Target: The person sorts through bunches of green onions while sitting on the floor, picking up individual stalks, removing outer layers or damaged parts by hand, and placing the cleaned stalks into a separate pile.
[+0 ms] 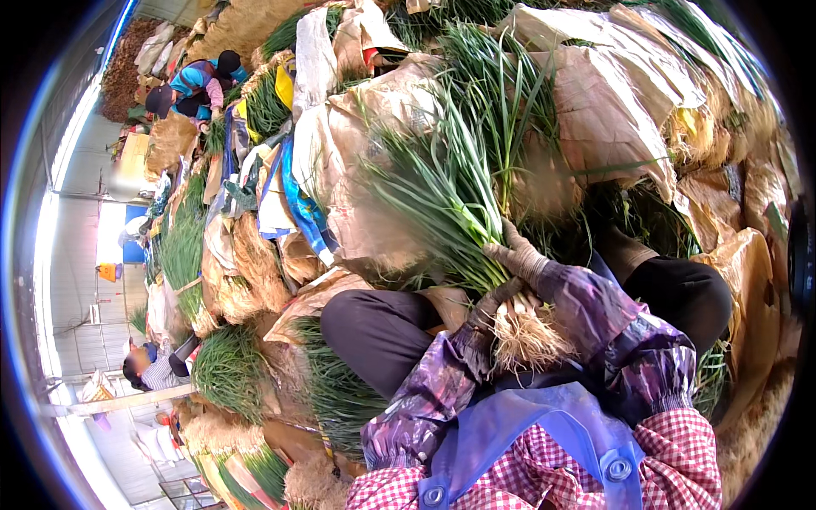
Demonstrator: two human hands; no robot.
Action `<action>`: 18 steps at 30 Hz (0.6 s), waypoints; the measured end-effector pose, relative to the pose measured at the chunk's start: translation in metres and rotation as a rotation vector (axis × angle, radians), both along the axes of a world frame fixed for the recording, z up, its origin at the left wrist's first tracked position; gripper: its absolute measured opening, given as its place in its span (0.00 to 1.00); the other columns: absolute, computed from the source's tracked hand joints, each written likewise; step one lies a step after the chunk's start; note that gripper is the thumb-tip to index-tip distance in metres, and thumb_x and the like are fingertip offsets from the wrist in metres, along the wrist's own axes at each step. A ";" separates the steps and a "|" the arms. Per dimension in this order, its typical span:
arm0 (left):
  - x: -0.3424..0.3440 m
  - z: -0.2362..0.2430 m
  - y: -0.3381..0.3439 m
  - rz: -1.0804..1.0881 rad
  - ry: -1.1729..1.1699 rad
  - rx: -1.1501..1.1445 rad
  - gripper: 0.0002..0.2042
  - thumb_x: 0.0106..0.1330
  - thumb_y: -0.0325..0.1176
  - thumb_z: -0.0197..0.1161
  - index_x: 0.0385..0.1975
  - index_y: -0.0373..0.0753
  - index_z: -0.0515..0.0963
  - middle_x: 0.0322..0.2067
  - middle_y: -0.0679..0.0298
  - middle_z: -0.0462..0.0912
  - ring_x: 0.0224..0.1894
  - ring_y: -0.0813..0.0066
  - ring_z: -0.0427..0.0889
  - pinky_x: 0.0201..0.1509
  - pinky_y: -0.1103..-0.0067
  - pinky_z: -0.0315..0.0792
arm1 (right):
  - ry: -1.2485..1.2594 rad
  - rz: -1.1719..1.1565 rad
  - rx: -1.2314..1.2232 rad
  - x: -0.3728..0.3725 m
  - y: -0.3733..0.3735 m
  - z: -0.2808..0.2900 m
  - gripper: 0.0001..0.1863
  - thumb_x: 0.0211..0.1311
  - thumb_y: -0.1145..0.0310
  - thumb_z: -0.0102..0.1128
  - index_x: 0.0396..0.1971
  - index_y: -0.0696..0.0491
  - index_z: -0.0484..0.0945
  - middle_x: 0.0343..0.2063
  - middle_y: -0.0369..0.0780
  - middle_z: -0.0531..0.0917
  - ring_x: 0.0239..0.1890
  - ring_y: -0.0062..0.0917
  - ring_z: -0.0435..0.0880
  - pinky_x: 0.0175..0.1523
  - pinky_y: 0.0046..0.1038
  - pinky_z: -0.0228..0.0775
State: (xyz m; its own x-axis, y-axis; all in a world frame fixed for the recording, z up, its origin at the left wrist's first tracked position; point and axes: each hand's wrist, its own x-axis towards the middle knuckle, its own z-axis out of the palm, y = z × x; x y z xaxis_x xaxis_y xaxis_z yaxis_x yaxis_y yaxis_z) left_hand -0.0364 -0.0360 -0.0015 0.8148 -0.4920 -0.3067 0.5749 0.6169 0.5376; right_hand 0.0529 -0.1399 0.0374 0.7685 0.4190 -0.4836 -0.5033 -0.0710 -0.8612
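Observation:
A bunch of green onions (463, 204) lies slantwise across my lap, its long green leaves fanning away from me and its pale stringy roots (531, 340) toward my body. Gloved in dark grey, my left hand (493, 304) is closed around the stalks just above the white root ends. My right hand (520, 253), in a lighter grey-brown glove, wraps the same bunch a little higher, with its fingers pressed across the stalks. Beyond the bunch, more loose onion leaves (501, 93) spread over tan sacking (374, 161).
Heaps of onions under brown sacks (595, 102) rise ahead and right. Onion piles (225, 374) and a root heap (246, 280) lie to the left. A blue plastic strip (306, 208) hangs nearby. Co-workers (194, 85) are at the far left. My bent knees (374, 327) flank the bunch.

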 end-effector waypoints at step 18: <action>0.088 -0.011 0.086 -0.182 -0.309 -0.581 0.21 0.61 0.41 0.59 0.48 0.32 0.68 0.35 0.63 0.76 0.37 0.72 0.77 0.57 0.67 0.64 | -1.435 -0.456 -0.281 -0.014 -0.080 0.082 0.38 0.55 0.53 0.60 0.61 0.55 0.58 0.58 0.45 0.67 0.51 0.29 0.73 0.52 0.30 0.68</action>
